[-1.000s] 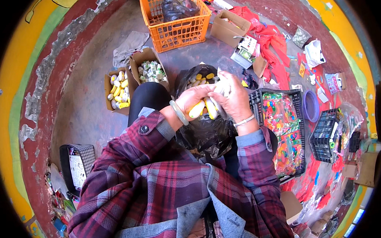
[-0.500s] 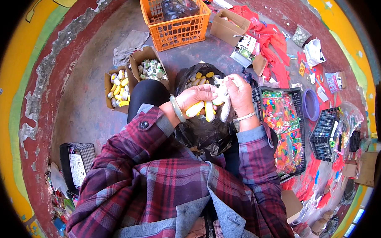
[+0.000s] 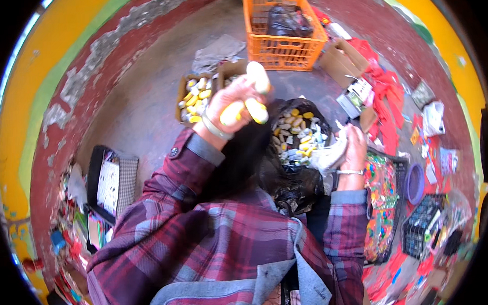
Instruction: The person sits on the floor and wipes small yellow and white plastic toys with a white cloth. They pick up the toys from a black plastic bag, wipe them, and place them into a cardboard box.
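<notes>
My left hand, blurred and raised at centre left, is closed round several smooth oblong pieces in yellow and white. One white piece sticks up past its fingertips. On the right, my right hand grips a crumpled white wrap, whose material I cannot make out. That wrap hangs at the edge of a black plastic bag. Inside the open bag lie more yellow and white oblong pieces, mixed with white and bluish scraps. Beyond my left hand stands a small cardboard box of similar pieces.
A second carton is partly hidden by my left hand. Farther off stands an orange crate holding a black bag. To the right are a black tray of colourful packets, a purple basin and red cloth. A checked case is at left.
My hands have moved apart. The left went up and left with several oblong pieces, toward the cartons; the right keeps the white wrap beside the bag. The whole view has shifted.
</notes>
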The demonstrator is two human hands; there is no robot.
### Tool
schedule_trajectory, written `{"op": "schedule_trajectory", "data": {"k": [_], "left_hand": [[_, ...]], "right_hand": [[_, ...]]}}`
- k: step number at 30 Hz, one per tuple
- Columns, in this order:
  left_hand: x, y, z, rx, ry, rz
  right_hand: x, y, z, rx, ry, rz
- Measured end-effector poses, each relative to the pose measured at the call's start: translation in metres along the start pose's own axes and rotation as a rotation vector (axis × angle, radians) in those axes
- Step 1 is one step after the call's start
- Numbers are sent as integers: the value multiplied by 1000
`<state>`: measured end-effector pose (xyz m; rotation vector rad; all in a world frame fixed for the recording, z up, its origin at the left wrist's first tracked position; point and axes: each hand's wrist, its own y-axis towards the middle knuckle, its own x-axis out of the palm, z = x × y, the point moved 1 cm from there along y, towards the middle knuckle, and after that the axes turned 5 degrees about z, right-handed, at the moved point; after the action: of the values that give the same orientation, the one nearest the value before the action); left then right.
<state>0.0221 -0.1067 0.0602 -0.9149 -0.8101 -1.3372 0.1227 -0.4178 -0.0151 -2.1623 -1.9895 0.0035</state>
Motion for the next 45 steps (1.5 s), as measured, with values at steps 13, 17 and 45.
{"op": "schedule_trajectory", "data": {"k": [13, 17, 45], "left_hand": [[-237, -88, 65, 117, 184, 1074], [-247, -72, 60, 60, 216, 1036], [48, 29, -86, 22, 617, 391]], "right_hand": [[20, -13, -6, 0, -92, -97], [19, -11, -3, 77, -162, -85], [33, -35, -33, -76, 69, -185]]}}
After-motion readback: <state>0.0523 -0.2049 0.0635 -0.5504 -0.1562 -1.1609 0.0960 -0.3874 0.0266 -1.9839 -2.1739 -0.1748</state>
